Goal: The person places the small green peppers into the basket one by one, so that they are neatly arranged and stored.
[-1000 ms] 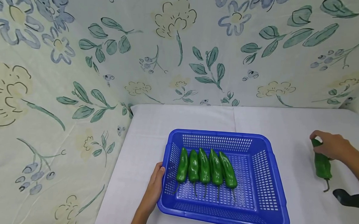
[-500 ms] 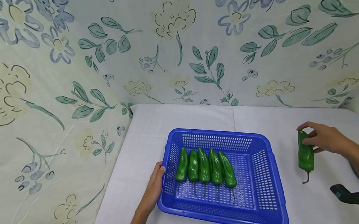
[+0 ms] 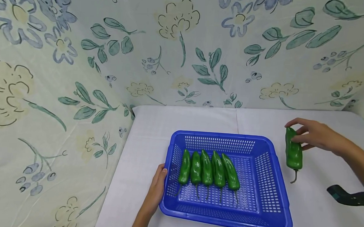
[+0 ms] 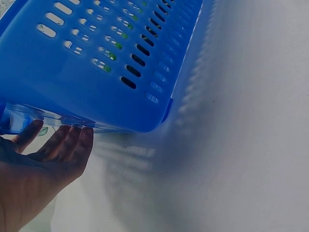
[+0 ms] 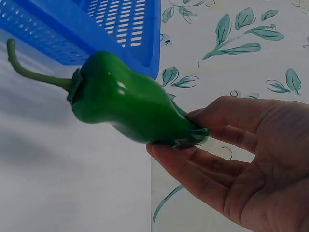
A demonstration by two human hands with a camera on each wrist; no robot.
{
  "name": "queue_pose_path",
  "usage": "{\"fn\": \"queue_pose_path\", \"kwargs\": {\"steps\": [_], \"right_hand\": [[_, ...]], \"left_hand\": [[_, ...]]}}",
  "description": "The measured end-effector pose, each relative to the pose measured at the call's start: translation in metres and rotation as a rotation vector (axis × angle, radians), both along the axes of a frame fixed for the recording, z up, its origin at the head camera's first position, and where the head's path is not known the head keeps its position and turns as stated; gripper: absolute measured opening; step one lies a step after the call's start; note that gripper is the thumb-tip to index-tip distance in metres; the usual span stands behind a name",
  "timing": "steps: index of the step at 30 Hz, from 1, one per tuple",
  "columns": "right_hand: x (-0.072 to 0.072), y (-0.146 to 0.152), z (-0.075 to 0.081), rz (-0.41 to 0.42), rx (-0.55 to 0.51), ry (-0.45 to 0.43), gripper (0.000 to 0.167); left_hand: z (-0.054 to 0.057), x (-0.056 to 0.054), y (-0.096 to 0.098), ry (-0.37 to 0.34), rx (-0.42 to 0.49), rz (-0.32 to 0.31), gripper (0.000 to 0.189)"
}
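In the head view, a blue plastic basket (image 3: 220, 225) stands on the white-covered table. Several green peppers (image 3: 207, 171) lie in a row inside it, toward its left side, stems to the front. My left hand (image 3: 155, 191) grips the basket's left side; in the left wrist view its fingertips (image 4: 87, 133) meet the outer wall. To the right of the basket, my right hand (image 3: 316, 135) pinches another green pepper (image 3: 294, 154) near its tip. In the right wrist view this pepper (image 5: 125, 96) hangs between thumb and fingers, stem end outward.
A black strap-like piece (image 3: 347, 196) shows below the right forearm. The white cloth (image 3: 157, 122) covers the table, and a flower-patterned curtain (image 3: 184, 60) rises behind it and at the left.
My right hand has carried the pepper leftward and slightly back, nearer to the basket's right side. The left hand, the basket and the peppers in it have stayed in place.
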State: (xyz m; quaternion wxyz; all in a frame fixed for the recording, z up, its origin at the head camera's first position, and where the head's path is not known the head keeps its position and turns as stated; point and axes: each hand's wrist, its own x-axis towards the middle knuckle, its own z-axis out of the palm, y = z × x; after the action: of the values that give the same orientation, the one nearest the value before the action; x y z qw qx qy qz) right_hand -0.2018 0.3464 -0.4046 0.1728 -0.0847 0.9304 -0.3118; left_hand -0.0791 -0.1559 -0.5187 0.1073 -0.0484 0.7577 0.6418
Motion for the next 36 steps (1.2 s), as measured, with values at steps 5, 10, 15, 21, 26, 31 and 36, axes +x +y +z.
{"fn": "queue_pose_path", "kwargs": {"steps": [5, 10, 15, 21, 26, 31, 36], "right_hand": [[0.000, -0.015, 0.005, 0.011, -0.042, -0.004, 0.050], [-0.001, -0.026, 0.008, 0.028, -0.064, 0.007, 0.048], [-0.001, -0.032, 0.012, 0.045, -0.073, 0.011, 0.046], [0.000, -0.044, 0.011, 0.065, -0.112, -0.010, 0.046], [0.001, -0.058, 0.007, 0.082, -0.135, -0.025, 0.046], [0.004, -0.072, 0.002, 0.104, -0.187, -0.071, 0.047], [0.006, -0.083, -0.006, 0.115, -0.216, -0.105, 0.048]], "left_hand": [[0.000, 0.000, 0.000, -0.002, 0.004, 0.000, 0.046], [0.000, 0.001, 0.001, -0.004, -0.005, 0.005, 0.046], [0.000, 0.000, 0.001, -0.008, -0.011, 0.007, 0.046], [0.000, 0.000, 0.001, -0.008, -0.005, 0.004, 0.046], [0.000, 0.001, 0.001, -0.003, -0.004, 0.001, 0.047], [-0.001, 0.001, 0.001, -0.002, -0.012, 0.002, 0.048], [-0.001, 0.001, 0.001, -0.004, -0.015, -0.003, 0.049]]}}
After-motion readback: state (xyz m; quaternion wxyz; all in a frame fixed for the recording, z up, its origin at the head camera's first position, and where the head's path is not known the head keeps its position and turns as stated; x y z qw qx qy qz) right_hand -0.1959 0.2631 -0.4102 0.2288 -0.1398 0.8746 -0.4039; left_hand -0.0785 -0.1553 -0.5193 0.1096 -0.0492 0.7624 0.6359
